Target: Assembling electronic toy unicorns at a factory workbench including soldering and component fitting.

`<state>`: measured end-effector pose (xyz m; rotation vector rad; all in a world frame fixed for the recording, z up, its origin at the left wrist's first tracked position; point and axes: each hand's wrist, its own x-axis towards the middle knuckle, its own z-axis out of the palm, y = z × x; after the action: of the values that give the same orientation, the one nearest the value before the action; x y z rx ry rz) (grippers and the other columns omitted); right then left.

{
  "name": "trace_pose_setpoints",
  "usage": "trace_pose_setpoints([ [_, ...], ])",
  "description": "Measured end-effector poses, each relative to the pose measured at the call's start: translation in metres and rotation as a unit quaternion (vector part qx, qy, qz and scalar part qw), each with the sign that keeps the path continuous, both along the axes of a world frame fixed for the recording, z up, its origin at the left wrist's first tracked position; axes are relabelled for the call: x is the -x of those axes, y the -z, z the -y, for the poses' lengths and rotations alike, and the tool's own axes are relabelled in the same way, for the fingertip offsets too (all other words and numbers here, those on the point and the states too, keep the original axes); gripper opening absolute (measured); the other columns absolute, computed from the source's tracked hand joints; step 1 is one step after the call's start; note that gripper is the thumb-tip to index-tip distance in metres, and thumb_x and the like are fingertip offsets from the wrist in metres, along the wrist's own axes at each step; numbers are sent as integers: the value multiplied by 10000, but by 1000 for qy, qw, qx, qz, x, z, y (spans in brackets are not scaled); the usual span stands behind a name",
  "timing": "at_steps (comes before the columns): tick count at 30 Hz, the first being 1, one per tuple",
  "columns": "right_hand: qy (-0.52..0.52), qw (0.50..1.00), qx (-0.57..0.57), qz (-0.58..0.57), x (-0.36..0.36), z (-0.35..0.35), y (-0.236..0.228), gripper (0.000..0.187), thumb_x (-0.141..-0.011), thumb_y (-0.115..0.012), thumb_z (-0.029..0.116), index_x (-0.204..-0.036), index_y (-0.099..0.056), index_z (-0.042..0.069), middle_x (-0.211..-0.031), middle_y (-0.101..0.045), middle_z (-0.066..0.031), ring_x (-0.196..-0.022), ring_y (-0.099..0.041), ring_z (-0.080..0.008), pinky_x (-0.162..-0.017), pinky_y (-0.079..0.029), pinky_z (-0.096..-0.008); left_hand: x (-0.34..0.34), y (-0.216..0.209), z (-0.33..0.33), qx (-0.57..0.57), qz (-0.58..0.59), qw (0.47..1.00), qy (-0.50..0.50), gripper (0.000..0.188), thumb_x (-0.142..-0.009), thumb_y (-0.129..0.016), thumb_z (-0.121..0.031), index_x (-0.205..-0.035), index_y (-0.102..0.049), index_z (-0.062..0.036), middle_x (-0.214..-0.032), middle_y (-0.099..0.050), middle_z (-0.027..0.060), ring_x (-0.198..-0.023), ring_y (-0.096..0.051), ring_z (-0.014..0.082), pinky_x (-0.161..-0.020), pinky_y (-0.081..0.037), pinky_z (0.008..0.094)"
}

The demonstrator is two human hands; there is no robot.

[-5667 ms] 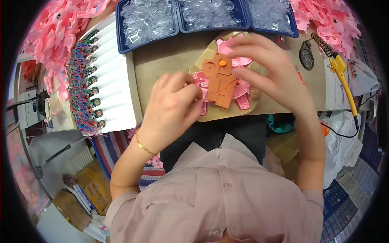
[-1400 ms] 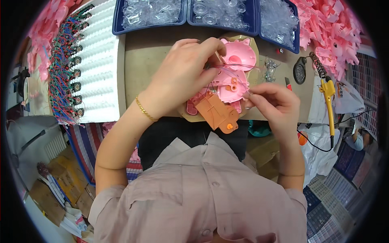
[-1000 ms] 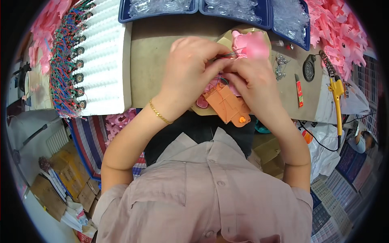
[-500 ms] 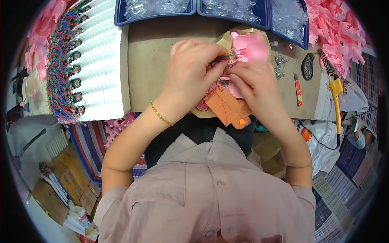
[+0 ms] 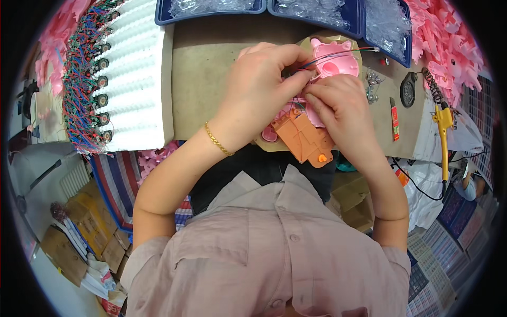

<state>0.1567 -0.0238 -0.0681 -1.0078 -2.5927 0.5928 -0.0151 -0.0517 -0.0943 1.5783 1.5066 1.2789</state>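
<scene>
My left hand (image 5: 266, 79) is closed in a pinch on a bunch of thin wires (image 5: 338, 54). These run rightward over an open pink plastic shell (image 5: 346, 65) and end in a small white connector (image 5: 376, 49). Beside it my right hand (image 5: 342, 108) has its fingers pressed together at the shell's near edge; whatever lies between them is hidden. Below the hands, an orange plastic box (image 5: 303, 138) with an orange knob rests partly over more pink parts (image 5: 270, 134). A tan holder (image 5: 271, 146) lies beneath the pink pieces.
On the left, a white corrugated tray (image 5: 138, 79) carries several round speakers with wires (image 5: 84, 79). Blue bins (image 5: 211, 17) of clear plastic parts line the back. To the right are small metal screws (image 5: 373, 84), a red cutter (image 5: 394, 120), a yellow soldering iron (image 5: 443, 127) and heaped pink parts (image 5: 449, 50).
The wires now stretch rightward across the shell, with their connector in sight. A blurred pink patch over the shell is gone, so its inside shows. The whole view has shifted slightly.
</scene>
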Motion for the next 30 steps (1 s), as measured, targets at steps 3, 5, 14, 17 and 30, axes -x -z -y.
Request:
trace_pose_setpoints([
  [3,15,999,-15,43,5,5,-3,112,-821,-613,109,-894,-658,38,-875,-631,-59,-880,-567,-252,-868,-386,-367,1,-5,2,33,-6,999,39,155,-780,-679,-69,-918,-662,-1,-861,-643,67,-803,-598,133,-731,-494,257],
  [5,-12,997,-40,60,7,5,-8,119,-819,-611,106,-904,-659,37,-863,-619,-67,-863,-560,-259,-858,-387,-372,1,-4,2,42,21,998,43,152,-781,-680,-71,-916,-664,-1,-860,-640,67,-801,-596,131,-737,-490,253],
  [14,82,989,-12,125,-8,73,-38,588,-581,-811,294,-1027,-560,4,-1039,-511,-108,-1006,-483,-315,-911,-337,-447,9,-26,-7,-88,-226,970,3,179,-775,-676,-181,-880,-681,-36,-772,-649,72,-715,-603,229,-643,-459,321],
  [17,90,990,73,83,-6,63,-46,542,-604,-799,237,-1026,-558,-3,-1040,-519,-128,-987,-506,-322,-882,-386,-424,6,-36,-6,20,-238,971,27,199,-819,-655,-177,-933,-680,-15,-715,-643,54,-642,-611,159,-597,-468,280],
  [30,-66,997,8,-35,-18,6,-19,614,-570,-724,-18,-1167,-590,38,-1160,-534,-131,-1038,-552,-290,-853,-486,-364,28,-1,63,-54,-98,992,-65,295,-760,-688,-65,-1051,-638,-51,-971,-665,81,-852,-647,209,-758,-502,294],
])
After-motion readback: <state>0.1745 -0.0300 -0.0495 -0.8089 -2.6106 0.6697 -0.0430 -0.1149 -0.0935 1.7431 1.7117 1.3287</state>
